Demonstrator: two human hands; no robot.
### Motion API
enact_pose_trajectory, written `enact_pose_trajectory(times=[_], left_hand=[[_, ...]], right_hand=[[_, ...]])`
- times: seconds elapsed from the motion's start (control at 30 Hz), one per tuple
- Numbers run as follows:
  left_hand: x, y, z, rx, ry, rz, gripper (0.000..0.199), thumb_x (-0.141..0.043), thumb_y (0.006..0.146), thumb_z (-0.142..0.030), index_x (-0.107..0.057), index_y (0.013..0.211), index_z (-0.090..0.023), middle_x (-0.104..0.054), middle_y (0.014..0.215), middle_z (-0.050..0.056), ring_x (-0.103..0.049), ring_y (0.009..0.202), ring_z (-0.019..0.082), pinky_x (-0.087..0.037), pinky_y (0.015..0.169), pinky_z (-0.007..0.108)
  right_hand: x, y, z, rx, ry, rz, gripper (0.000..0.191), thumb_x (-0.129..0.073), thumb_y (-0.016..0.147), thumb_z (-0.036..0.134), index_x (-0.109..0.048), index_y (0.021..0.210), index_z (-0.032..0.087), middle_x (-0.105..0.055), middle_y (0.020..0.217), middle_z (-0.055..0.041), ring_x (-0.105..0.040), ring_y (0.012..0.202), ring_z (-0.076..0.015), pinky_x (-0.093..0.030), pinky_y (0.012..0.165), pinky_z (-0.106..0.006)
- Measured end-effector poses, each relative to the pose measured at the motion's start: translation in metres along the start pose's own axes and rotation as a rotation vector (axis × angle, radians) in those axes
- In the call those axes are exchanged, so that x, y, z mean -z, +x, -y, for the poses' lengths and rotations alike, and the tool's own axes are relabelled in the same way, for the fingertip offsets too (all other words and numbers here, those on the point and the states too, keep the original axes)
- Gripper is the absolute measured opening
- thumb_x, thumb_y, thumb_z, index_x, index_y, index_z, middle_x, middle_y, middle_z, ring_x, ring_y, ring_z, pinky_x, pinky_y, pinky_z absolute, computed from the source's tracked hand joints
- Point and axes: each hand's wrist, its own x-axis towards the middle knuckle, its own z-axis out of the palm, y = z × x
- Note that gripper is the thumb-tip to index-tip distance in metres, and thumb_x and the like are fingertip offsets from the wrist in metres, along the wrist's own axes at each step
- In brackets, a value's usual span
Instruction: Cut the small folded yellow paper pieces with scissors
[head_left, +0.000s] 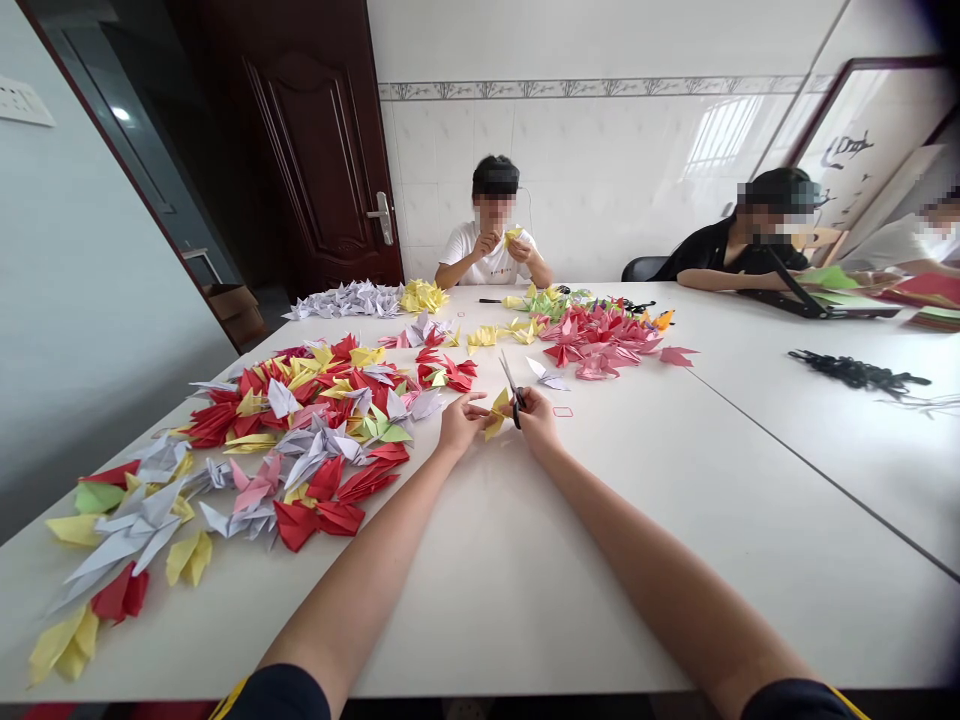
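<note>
Near the middle of the white table [465, 560], my left hand [461, 424] is closed on the left side of a yellow folded paper crane [496, 412]. My right hand [538, 420] grips black-handled scissors [511, 378], their blades pointing up and away from me. The crane sits between my two hands, and the fingers of my right hand are close to it; whether they touch it I cannot tell. Just beyond my right hand lies a white paper crane [547, 376]. Left of my left hand spreads a big heap of red, yellow, white and pink cranes [322, 400].
Red and pink cranes [600, 335] are piled beyond my right hand, white ones [345, 298] at the far left. Across the table a person [491, 245] holds yellow paper. At the right, another person [739, 240] sits by a paper cutter [817, 300]. Black cords [859, 370] lie nearer.
</note>
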Motion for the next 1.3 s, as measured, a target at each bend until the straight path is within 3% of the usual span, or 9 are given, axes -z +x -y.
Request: enact_pose_trajectory(times=[0.1,0.33,0.87,1.3], left_hand=[[0.001,0.0,-0.001,0.01,-0.017,0.034,0.061,-0.087,0.059,-0.033,-0.065,0.113,-0.015,-0.072,0.073,0.005,-0.065,0.064,0.016,-0.051,0.062,0.026],[0.002,0.002,0.003,-0.019,-0.035,0.104,0.065,-0.086,0.061,-0.037,-0.064,0.118,-0.015,-0.072,0.078,0.006,-0.066,0.071,0.017,-0.048,0.065,0.025],[-0.002,0.003,0.003,-0.07,-0.057,0.13,0.051,-0.084,0.062,-0.038,-0.072,0.104,-0.013,-0.068,0.074,0.004,-0.062,0.067,0.014,-0.048,0.061,0.023],[0.0,0.009,0.016,-0.082,-0.092,0.08,0.04,-0.083,0.06,-0.032,-0.074,0.095,-0.014,-0.069,0.077,0.004,-0.062,0.069,0.014,-0.049,0.065,0.025]], right_hand=[[0.001,0.001,-0.001,-0.027,0.065,-0.025,0.027,-0.073,0.058,0.024,-0.047,0.065,0.022,-0.053,0.062,0.0052,-0.049,0.059,-0.0118,-0.04,0.057,-0.025],[0.001,0.002,-0.003,-0.06,0.12,-0.031,0.026,-0.073,0.057,0.022,-0.048,0.064,0.021,-0.058,0.064,0.0038,-0.055,0.06,-0.013,-0.047,0.058,-0.028],[0.006,0.005,-0.007,-0.156,0.177,-0.091,0.031,-0.08,0.055,0.028,-0.052,0.066,0.022,-0.063,0.067,0.0016,-0.064,0.064,-0.0174,-0.058,0.066,-0.035],[0.006,0.004,0.004,-0.079,0.144,0.041,0.028,-0.08,0.058,0.029,-0.054,0.067,0.021,-0.057,0.066,0.0034,-0.057,0.063,-0.0135,-0.051,0.065,-0.03]])
